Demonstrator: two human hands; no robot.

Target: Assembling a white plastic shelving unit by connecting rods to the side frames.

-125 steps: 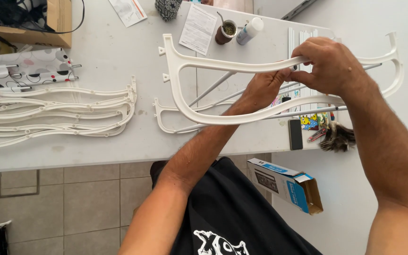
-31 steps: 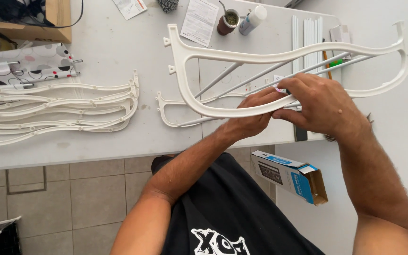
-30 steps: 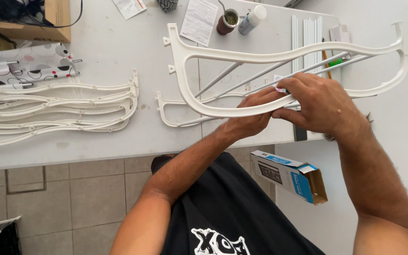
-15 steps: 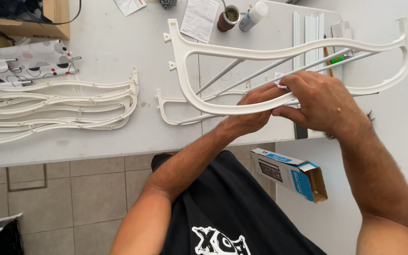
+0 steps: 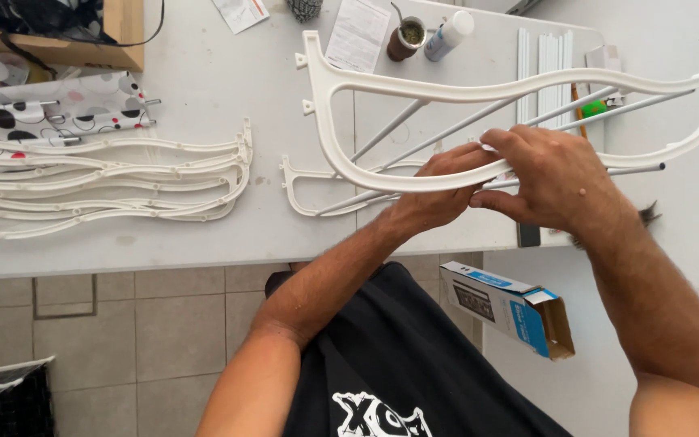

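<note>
Fingers of two hands grip one white frame

White frame, polka-dot cloth

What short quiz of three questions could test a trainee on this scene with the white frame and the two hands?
1. True or false: both hands grip the lower bar of the curved white frame.
2. Where does the stack of similar white frames lie? A) on the floor B) on the table, left of the held frame C) inside the open box
3. What lies open on the dark lap, below the right hand?

Key
1. True: the left hand and the right hand hold the lower bar side by side.
2. B, on the white table.
3. A blue and white cardboard box, one end flap open.
</note>
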